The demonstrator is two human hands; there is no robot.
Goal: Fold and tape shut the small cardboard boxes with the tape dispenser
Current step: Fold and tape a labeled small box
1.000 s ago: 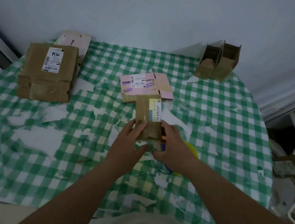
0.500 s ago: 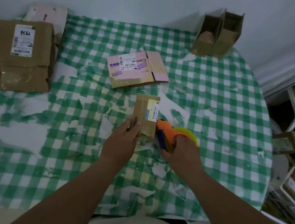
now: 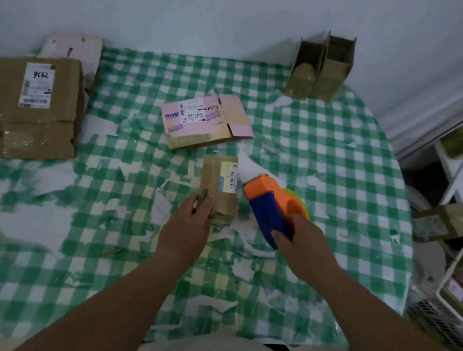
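**Dispenser held just right of the box**

The small cardboard box (image 3: 218,186) lies mid-table, its long axis running away from the person. Its near end is pinched by the left hand (image 3: 186,229). The tape dispenser (image 3: 270,205) is gripped by the right hand (image 3: 301,245), nose just beside the box's right edge. Beneath is a worn green-checked tablecloth (image 3: 327,163); a pale wall (image 3: 186,5) stands behind.

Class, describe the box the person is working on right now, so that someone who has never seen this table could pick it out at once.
Start at the green checked tablecloth and find the flattened pink box near its middle. Just nearer the person lies the small brown box, gripped at its near end by the left hand. Unlike its neighbours it is narrow, bears a yellow and blue label, and lies beside the orange and blue tape dispenser.
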